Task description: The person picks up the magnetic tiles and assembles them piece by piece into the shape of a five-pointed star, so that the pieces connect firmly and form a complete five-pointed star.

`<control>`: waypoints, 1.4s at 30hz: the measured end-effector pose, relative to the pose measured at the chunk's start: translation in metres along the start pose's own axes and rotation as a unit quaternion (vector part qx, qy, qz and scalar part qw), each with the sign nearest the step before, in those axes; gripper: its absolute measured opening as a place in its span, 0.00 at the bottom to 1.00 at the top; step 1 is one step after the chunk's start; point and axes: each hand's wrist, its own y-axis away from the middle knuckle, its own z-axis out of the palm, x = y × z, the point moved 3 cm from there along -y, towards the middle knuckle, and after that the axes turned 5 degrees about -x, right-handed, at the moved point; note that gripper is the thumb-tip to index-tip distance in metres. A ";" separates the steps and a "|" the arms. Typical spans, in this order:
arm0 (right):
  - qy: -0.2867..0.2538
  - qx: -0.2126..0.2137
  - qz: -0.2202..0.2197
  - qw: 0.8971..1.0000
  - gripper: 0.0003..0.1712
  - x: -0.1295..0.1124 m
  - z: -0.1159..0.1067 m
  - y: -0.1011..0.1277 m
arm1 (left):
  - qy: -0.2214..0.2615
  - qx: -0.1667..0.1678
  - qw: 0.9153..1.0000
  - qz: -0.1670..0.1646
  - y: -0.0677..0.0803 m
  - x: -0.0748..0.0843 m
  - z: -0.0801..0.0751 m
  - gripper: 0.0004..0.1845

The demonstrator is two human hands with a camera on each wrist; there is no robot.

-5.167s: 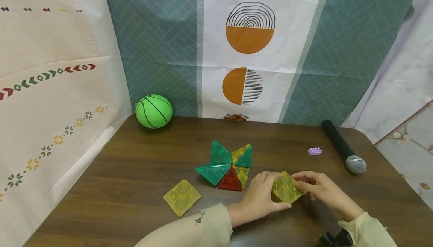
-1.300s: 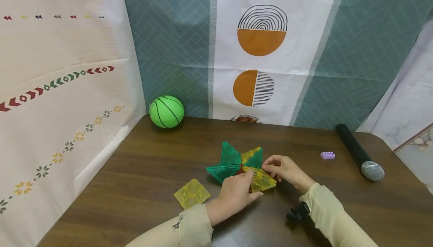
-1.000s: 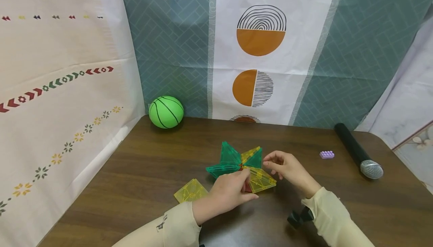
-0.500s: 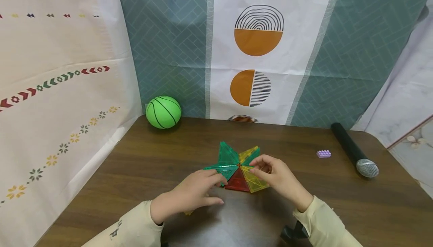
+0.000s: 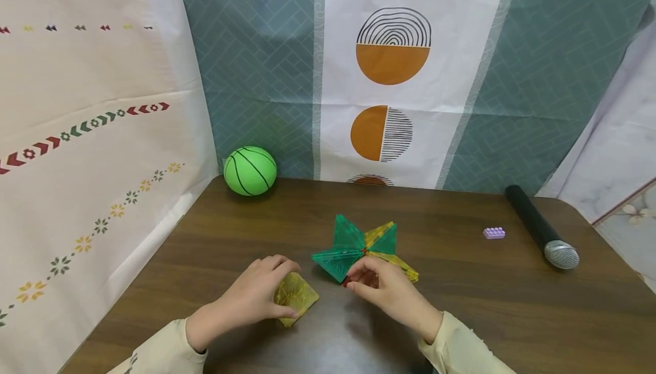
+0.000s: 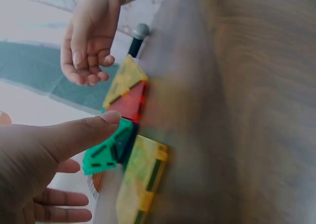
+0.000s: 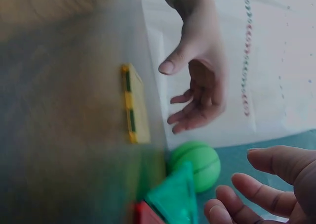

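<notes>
My left hand (image 5: 251, 300) hovers over a translucent yellow square magnetic tile (image 5: 298, 297), fingers and thumb spread on either side. In the right wrist view, a gap shows between that hand (image 7: 202, 75) and the tile (image 7: 136, 105). My right hand (image 5: 392, 291) hangs in front of a star-shaped build of magnetic tiles, fingers loosely bent with nothing between them. Green tiles (image 5: 338, 260) form its left points, and yellow tiles (image 5: 405, 264) its lower right point. A red triangle tile (image 6: 129, 104) is mostly hidden by the right hand in the head view.
A green ball (image 5: 250, 171) sits at the table's back left corner. On the right lie a small lilac toy brick (image 5: 494, 233) and a black microphone (image 5: 538, 226). Patterned cloth (image 5: 256, 78) hangs behind the brown table (image 5: 461, 283).
The yellow piece held between both hands earlier now forms the star's lower right point. My left hand has moved left to the yellow square tile; my right hand has shifted left across the star.
</notes>
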 end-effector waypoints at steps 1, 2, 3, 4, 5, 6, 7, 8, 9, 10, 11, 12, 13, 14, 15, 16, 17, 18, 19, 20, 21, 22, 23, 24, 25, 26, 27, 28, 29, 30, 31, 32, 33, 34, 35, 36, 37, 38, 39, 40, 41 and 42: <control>-0.001 -0.007 -0.001 1.000 0.11 0.000 0.005 -0.001 | -0.006 0.000 1.000 -0.004 0.002 -0.002 0.002 0.36; 0.001 -0.013 0.001 1.000 0.11 0.000 0.009 -0.003 | -0.013 0.000 1.000 -0.006 0.004 -0.003 0.003 0.37; 0.005 -0.019 0.004 1.000 0.11 -0.001 0.013 -0.004 | -0.015 -0.002 1.000 -0.010 0.006 -0.004 0.005 0.38; 0.011 -0.023 0.005 1.000 0.11 -0.001 0.017 -0.006 | -0.017 -0.003 1.000 -0.013 0.007 -0.005 0.007 0.40; 0.017 -0.026 0.007 0.999 0.11 -0.001 0.020 -0.007 | -0.020 -0.005 1.000 -0.016 0.009 -0.006 0.009 0.41; 0.020 -0.030 0.009 0.999 0.12 -0.001 0.023 -0.009 | -0.020 -0.006 1.000 -0.019 0.010 -0.007 0.011 0.41; 0.024 -0.034 0.010 0.999 0.12 0.000 0.026 -0.010 | -0.021 -0.008 1.000 -0.022 0.011 -0.007 0.012 0.42; 0.027 -0.037 0.011 0.999 0.12 0.000 0.029 -0.011 | -0.020 -0.009 0.999 -0.026 0.012 -0.007 0.013 0.43; 0.032 -0.041 0.011 0.999 0.12 0.001 0.032 -0.012 | -0.020 -0.011 0.999 -0.030 0.012 -0.008 0.015 0.44; 0.037 -0.043 0.011 0.998 0.12 0.001 0.034 -0.013 | -0.023 -0.011 0.999 -0.032 0.013 -0.007 0.016 0.44; 0.041 -0.047 0.011 0.998 0.13 0.001 0.037 -0.014 | -0.026 -0.011 0.999 -0.034 0.014 -0.007 0.017 0.45; 0.046 -0.051 0.012 0.998 0.13 0.001 0.039 -0.015 | -0.028 -0.010 0.999 -0.036 0.014 -0.007 0.018 0.45; 0.052 -0.055 0.012 0.997 0.14 0.002 0.042 -0.016 | -0.034 -0.006 0.999 -0.037 0.015 -0.006 0.019 0.46; 0.056 -0.060 0.014 0.997 0.14 0.002 0.044 -0.018 | -0.038 -0.002 0.999 -0.039 0.015 -0.006 0.020 0.45; 0.060 -0.064 0.015 0.996 0.14 0.002 0.046 -0.019 | -0.042 0.004 0.998 -0.040 0.016 -0.005 0.021 0.45; 0.060 -0.067 0.016 0.996 0.14 0.002 0.048 -0.019 | -0.043 0.010 0.998 -0.041 0.016 -0.005 0.022 0.44; 0.059 -0.071 0.018 0.996 0.14 0.002 0.049 -0.020 | -0.042 0.017 0.998 -0.043 0.016 -0.005 0.023 0.43; 0.057 -0.073 0.020 0.995 0.14 0.002 0.051 -0.021 | -0.040 0.024 0.998 -0.044 0.017 -0.004 0.024 0.42; 0.054 -0.075 0.021 0.996 0.14 0.003 0.052 -0.022 | -0.035 0.029 0.998 -0.046 0.017 -0.005 0.026 0.41; 0.050 -0.075 0.022 0.996 0.14 0.003 0.053 -0.023 | -0.026 0.032 0.998 -0.049 0.018 -0.005 0.027 0.41; 0.046 -0.075 0.023 0.996 0.14 0.004 0.054 -0.023 | -0.017 0.035 0.998 -0.052 0.018 -0.005 0.028 0.40; 0.040 -0.074 0.023 0.996 0.14 0.004 0.055 -0.024 | -0.005 0.036 0.998 -0.055 0.019 -0.006 0.029 0.40; 0.033 -0.074 0.023 0.996 0.14 0.005 0.055 -0.024 | 0.006 0.036 0.998 -0.059 0.019 -0.006 0.029 0.40; 0.025 -0.074 0.024 0.997 0.14 0.005 0.056 -0.025 | 0.018 0.036 0.997 -0.063 0.020 -0.007 0.030 0.40; 0.012 -0.074 0.027 0.997 0.14 0.006 0.056 -0.025 | 0.031 0.035 0.997 -0.067 0.020 -0.008 0.031 0.40; -0.003 -0.074 0.029 0.997 0.14 0.006 0.056 -0.025 | 0.044 0.034 0.996 -0.071 0.020 -0.008 0.031 0.40; -0.020 -0.075 0.032 0.997 0.14 0.007 0.056 -0.025 | 0.056 0.033 0.995 -0.075 0.020 -0.009 0.032 0.39; -0.038 -0.075 0.036 0.996 0.14 0.007 0.056 -0.025 | 0.067 0.032 0.994 -0.078 0.020 -0.009 0.032 0.39; -0.057 -0.076 0.039 0.995 0.14 0.008 0.056 -0.025 | 0.076 0.031 0.993 -0.081 0.021 -0.009 0.033 0.39; -0.075 -0.076 0.042 0.993 0.15 0.008 0.055 -0.025 | 0.084 0.031 0.993 -0.083 0.021 -0.009 0.033 0.39; -0.090 -0.076 0.044 0.992 0.15 0.009 0.055 -0.025 | 0.090 0.032 0.992 -0.083 0.022 -0.010 0.034 0.39; -0.102 -0.075 0.044 0.991 0.15 0.009 0.055 -0.026 | 0.093 0.034 0.992 -0.082 0.023 -0.010 0.034 0.39; -0.115 -0.075 0.043 0.990 0.16 0.009 0.055 -0.026 | 0.091 0.036 0.992 -0.078 0.024 -0.009 0.034 0.39; -0.123 -0.074 0.043 0.989 0.16 0.009 0.056 -0.027 | 0.089 0.040 0.993 -0.073 0.025 -0.009 0.035 0.38; -0.133 -0.073 0.043 0.987 0.16 0.009 0.056 -0.027 | 0.085 0.045 0.993 -0.067 0.026 -0.009 0.035 0.38; -0.141 -0.071 0.044 0.986 0.16 0.009 0.056 -0.027 | 0.080 0.053 0.994 -0.059 0.027 -0.009 0.035 0.38; -0.152 -0.069 0.046 0.985 0.17 0.010 0.057 -0.028 | 0.073 0.061 0.994 -0.051 0.028 -0.008 0.035 0.39; -0.162 -0.068 0.049 0.983 0.17 0.010 0.057 -0.028 | 0.065 0.072 0.994 -0.041 0.029 -0.008 0.035 0.39; -0.171 -0.065 0.053 0.982 0.17 0.011 0.058 -0.028 | 0.057 0.083 0.994 -0.031 0.030 -0.007 0.035 0.39; -0.177 -0.062 0.056 0.981 0.17 0.012 0.058 -0.029 | 0.049 0.095 0.994 -0.018 0.030 -0.006 0.035 0.40; -0.186 -0.060 0.061 0.979 0.17 0.013 0.059 -0.029 | 0.041 0.108 0.993 -0.005 0.030 -0.004 0.035 0.40; -0.193 -0.057 0.064 0.977 0.18 0.014 0.059 -0.029 | 0.033 0.121 0.992 0.008 0.030 -0.003 0.034 0.41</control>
